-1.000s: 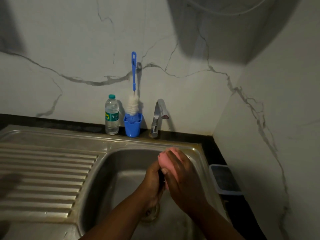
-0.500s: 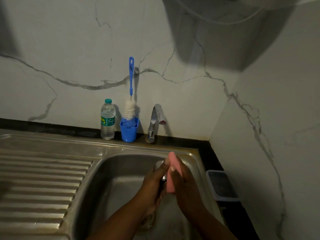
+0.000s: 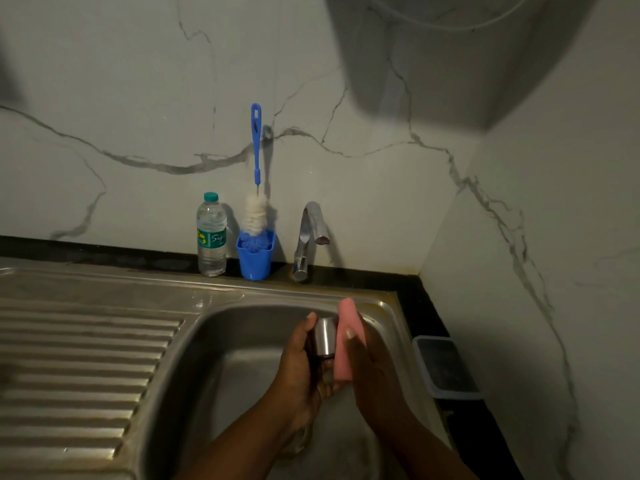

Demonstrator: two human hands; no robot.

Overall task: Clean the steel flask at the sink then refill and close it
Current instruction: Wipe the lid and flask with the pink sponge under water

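Observation:
Over the steel sink basin [image 3: 225, 344], my left hand [image 3: 301, 362] grips a small steel cylinder [image 3: 325, 337], the flask or its cap; I cannot tell which. Only its upper part shows between my fingers. My right hand [image 3: 374, 379] holds a pink sponge [image 3: 348, 344] upright and presses it against the right side of the steel piece. Both hands are close together above the basin, below and in front of the tap [image 3: 308, 237]. No water runs from the tap.
A blue bottle brush [image 3: 256, 188] stands in a blue cup [image 3: 255, 256] left of the tap, beside a small plastic water bottle [image 3: 211, 237]. A ribbed drainboard [image 3: 79, 368] lies left of the basin. A lidded plastic container [image 3: 445, 367] sits on the dark counter at right.
The pink sponge has slid from over the top of the steel piece to its right side, uncovering the steel top. The camera has tilted slightly.

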